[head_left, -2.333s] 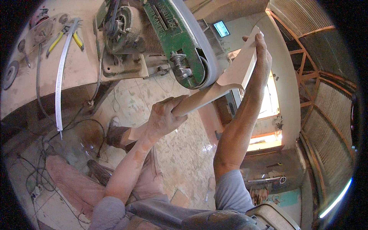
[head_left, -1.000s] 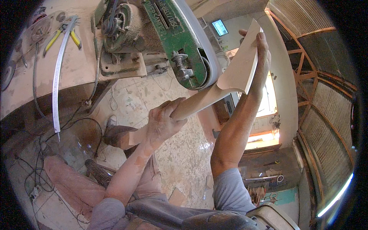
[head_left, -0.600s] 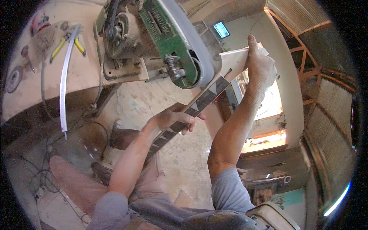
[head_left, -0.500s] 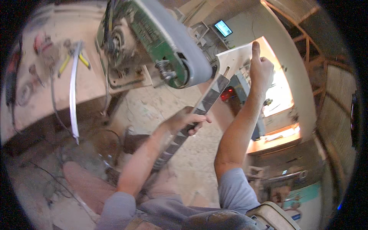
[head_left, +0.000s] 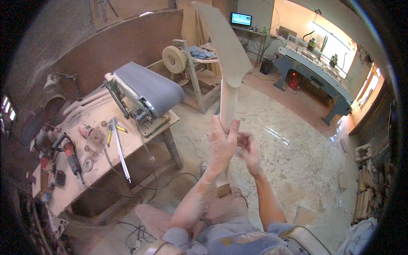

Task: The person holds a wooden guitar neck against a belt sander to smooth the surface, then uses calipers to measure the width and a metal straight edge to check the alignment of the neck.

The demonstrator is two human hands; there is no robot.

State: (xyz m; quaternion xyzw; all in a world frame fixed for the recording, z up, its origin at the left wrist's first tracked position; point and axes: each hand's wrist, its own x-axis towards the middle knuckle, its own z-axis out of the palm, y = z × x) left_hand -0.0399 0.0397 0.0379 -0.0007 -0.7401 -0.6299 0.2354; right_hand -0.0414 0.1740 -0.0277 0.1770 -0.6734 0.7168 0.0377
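A pale wooden guitar neck (head_left: 228,104) stands nearly upright in front of me, its wide headstock (head_left: 225,46) at the top and its smooth back facing me. My left hand (head_left: 222,144) is closed around the neck's lower part, thumb up along it. Just to the right, my right hand (head_left: 248,154) is beside the neck, its fingers smeared by motion and partly behind the left hand. Whether it touches the wood I cannot tell. The neck's lower end reaches down toward my lap.
A belt sander (head_left: 146,87) stands on a dusty workbench (head_left: 140,148) at left, near yellow-handled pliers (head_left: 114,129), a metal strip (head_left: 122,157) and a red power tool (head_left: 70,155). Behind are a round buffing wheel (head_left: 174,59) and a large grey machine (head_left: 314,70). Cables lie on the floor.
The guitar neck has turned from its inlaid fingerboard side to its back and now points upward. My right hand has left the headstock and come down beside my left. The view has shifted.
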